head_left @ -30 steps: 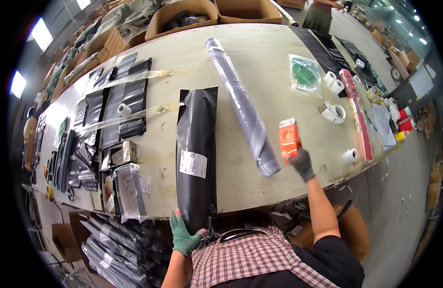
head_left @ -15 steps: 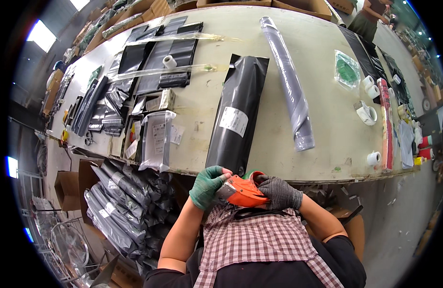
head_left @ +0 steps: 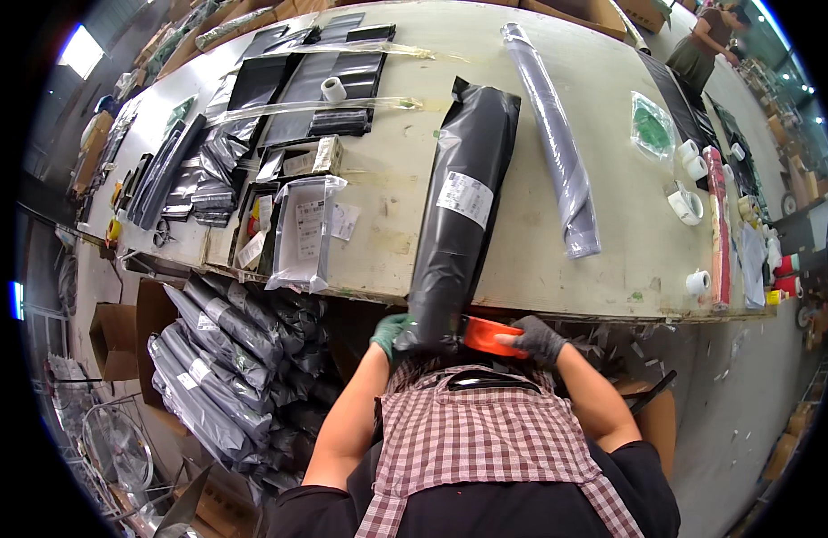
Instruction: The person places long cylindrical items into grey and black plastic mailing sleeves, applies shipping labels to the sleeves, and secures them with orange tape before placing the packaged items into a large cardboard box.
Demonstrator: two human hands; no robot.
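A long black plastic-wrapped package (head_left: pixel 452 247) with a white label lies over the table's near edge, its near end jutting toward me. In a green glove, my left hand (head_left: pixel 390 334) grips the left side of that near end; some of its fingers are hidden by the plastic. My right hand (head_left: pixel 538 341), gloved in dark grey, is closed around an orange tape dispenser (head_left: pixel 495 336), which sits against the right side of the package end. To the right lies a long grey roll wrapped in clear film (head_left: pixel 553 143).
Below the table at left, a carton (head_left: pixel 149 314) holds several grey wrapped packages (head_left: pixel 218 359). On the table are a clear-lined bin (head_left: pixel 299 238), scissors (head_left: pixel 164 233), black plastic bags (head_left: pixel 261 85), tape rolls (head_left: pixel 686 206) and a green packet (head_left: pixel 652 128). Another person (head_left: pixel 698 49) stands far right.
The package's near end now reaches past the table edge. My left hand has left the tape dispenser for the package end; my right hand has carried the dispenser slightly right, beside it.
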